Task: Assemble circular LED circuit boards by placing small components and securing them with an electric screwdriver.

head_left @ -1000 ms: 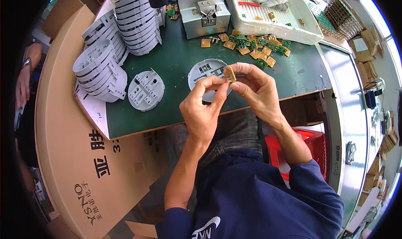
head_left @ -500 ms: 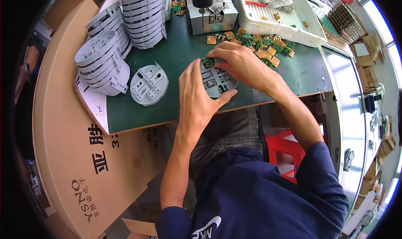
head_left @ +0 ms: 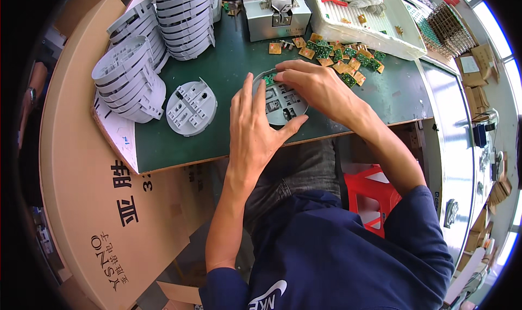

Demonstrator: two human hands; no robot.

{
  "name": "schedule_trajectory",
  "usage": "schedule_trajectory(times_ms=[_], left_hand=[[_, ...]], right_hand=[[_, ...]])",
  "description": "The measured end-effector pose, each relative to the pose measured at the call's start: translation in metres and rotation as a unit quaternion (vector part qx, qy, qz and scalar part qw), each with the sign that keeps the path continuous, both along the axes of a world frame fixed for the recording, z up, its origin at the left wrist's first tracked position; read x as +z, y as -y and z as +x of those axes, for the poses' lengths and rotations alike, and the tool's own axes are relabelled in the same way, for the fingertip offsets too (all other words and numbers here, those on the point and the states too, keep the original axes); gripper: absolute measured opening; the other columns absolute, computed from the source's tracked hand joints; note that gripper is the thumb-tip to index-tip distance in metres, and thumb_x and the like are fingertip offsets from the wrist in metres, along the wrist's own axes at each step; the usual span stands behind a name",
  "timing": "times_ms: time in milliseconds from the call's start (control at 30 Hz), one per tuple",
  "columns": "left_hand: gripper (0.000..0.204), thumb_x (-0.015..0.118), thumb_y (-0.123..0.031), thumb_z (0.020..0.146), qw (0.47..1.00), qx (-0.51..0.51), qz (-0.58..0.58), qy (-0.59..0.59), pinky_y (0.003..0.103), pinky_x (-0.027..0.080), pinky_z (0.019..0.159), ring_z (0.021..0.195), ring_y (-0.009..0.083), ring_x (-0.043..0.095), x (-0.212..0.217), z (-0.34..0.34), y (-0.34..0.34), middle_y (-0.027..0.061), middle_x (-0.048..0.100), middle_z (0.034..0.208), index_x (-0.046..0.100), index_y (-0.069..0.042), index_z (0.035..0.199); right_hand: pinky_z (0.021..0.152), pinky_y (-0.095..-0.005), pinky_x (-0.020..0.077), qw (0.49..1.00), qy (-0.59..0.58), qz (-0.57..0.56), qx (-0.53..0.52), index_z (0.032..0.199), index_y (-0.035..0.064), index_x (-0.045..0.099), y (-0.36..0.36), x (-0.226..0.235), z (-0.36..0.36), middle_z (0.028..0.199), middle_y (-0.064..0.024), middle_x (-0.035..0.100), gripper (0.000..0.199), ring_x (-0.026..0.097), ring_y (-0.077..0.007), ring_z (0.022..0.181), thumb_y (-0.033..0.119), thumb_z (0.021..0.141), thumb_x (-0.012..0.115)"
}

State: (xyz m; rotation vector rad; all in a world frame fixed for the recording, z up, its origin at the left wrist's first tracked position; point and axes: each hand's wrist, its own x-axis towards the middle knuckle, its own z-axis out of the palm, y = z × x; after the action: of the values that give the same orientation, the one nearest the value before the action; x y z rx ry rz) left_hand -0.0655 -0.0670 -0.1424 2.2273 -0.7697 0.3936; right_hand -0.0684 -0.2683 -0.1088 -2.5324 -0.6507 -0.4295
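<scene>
Between my hands a round grey plastic housing (head_left: 278, 102) lies on the green table, its slotted, moulded inner side facing up. My left hand (head_left: 251, 124) clasps its left and near rim, fingers long and thumb spread along the near edge. A small green circuit board (head_left: 269, 79) sits at the housing's far side, by my left fingertips. My right hand (head_left: 318, 88) arches over the far right rim, fingers bent and close together, the tips at the board's right edge. Its thumb is mostly hidden. Left of my left hand lies a second round grey housing (head_left: 191, 108).
Stacked grey housings (head_left: 128, 79) stand at the left, with a taller stack (head_left: 185, 22) behind. Loose small circuit boards (head_left: 342, 60) are scattered beyond my right hand. A metal machine fixture (head_left: 278, 19) stands at the back, beside a white foam tray (head_left: 370, 30) holding a glove.
My right fingers have flattened and shifted slightly, leaving more of the circuit board visible. My left index finger has moved closer to the board. The whole view has shifted a little.
</scene>
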Motion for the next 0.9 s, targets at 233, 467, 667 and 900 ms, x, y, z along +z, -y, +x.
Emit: schedule_trajectory(times_ms=[233, 467, 667, 900], left_hand=[[0.090, 0.088, -0.049, 0.075, 1.000, 0.015, 0.018, 0.019, 0.050, 0.045, 0.108, 0.129, 0.0424, 0.052, -0.001, -0.001, 0.001, 0.0257, 0.049, 0.148, 0.053, 0.006, 0.137], [0.090, 0.083, -0.055, 0.079, 0.998, -0.025, 0.044, 0.039, 0.050, 0.039, 0.112, 0.133, 0.0392, 0.050, 0.002, 0.001, 0.000, 0.0217, 0.050, 0.150, 0.052, 0.002, 0.140], [0.092, 0.080, -0.060, 0.080, 0.997, -0.044, 0.057, 0.031, 0.049, 0.038, 0.114, 0.135, 0.0382, 0.048, 0.005, 0.000, 0.003, 0.0211, 0.048, 0.151, 0.052, 0.004, 0.140], [0.093, 0.081, -0.061, 0.078, 0.998, -0.032, 0.055, 0.019, 0.049, 0.038, 0.114, 0.135, 0.0379, 0.048, 0.004, 0.001, -0.003, 0.0189, 0.048, 0.151, 0.052, 0.001, 0.140]], right_hand=[[0.107, -0.0434, 0.0504, 0.999, 0.023, -0.037, -0.005, 0.126, 0.0022, 0.067, 0.003, 0.010, 0.008, 0.136, -0.0169, 0.064, 0.033, 0.060, -0.0366, 0.127, 0.004, 0.092, 0.068], [0.084, -0.0340, 0.0553, 0.867, 0.076, 0.483, 0.094, 0.137, -0.0067, 0.050, -0.040, 0.117, 0.110, 0.115, -0.0182, 0.068, 0.058, 0.067, -0.0208, 0.100, 0.037, 0.102, 0.067], [0.088, -0.0322, 0.0552, 0.937, -0.006, 0.344, -0.064, 0.134, -0.0099, 0.051, -0.051, 0.161, 0.136, 0.115, -0.0191, 0.067, 0.066, 0.067, -0.0229, 0.102, 0.042, 0.098, 0.070], [0.058, -0.0274, 0.0540, 0.868, 0.133, 0.477, -0.022, 0.112, -0.0001, 0.052, -0.019, 0.148, 0.109, 0.090, -0.0094, 0.066, 0.031, 0.064, -0.0138, 0.070, 0.023, 0.099, 0.068]])
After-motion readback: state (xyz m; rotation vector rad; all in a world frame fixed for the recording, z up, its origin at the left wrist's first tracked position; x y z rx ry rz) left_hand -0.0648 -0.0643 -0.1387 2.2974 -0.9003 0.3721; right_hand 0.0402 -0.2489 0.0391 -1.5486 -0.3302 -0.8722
